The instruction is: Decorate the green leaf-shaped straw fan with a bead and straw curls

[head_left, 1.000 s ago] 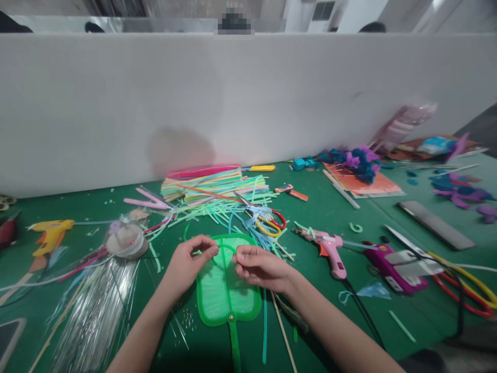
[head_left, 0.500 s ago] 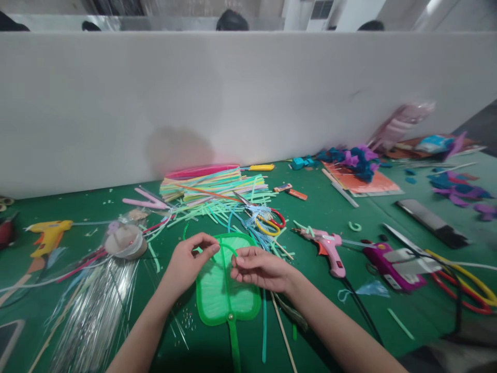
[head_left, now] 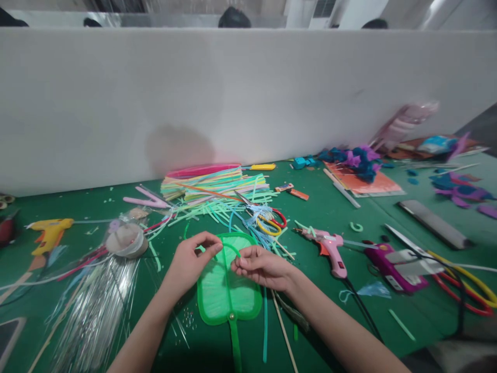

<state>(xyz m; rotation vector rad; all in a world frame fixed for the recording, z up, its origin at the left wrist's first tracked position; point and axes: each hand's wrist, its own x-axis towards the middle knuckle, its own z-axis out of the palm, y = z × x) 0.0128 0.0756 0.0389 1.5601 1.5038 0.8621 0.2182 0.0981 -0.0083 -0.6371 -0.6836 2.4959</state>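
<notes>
A short green pipe cleaner [head_left: 232,245] arches between my two hands. One end is pinched between thumb and fingertips of my left hand [head_left: 198,257]. My right hand [head_left: 261,268] has its fingers closed on the other end. Under both hands lies a green hand fan [head_left: 213,306] with a squarish, rounded face and a centre rib. A small round gold-coloured piece [head_left: 232,316] sits where the fan's green handle [head_left: 235,344] begins. My hands cover parts of the fan's upper face.
A pile of pastel pipe cleaners [head_left: 217,186] lies behind, with scissors [head_left: 272,223] on its right. A pink glue gun [head_left: 330,248] rests to the right, a yellow one [head_left: 48,233] at left. Beside a plastic cup [head_left: 128,243] spread clear thin strands [head_left: 97,311]. A white partition [head_left: 248,98] stands behind.
The right hand has shifted slightly, and the green pipe cleaner shows a clearer arch between the hands. The whole view has moved a little; the fan stays in place.
</notes>
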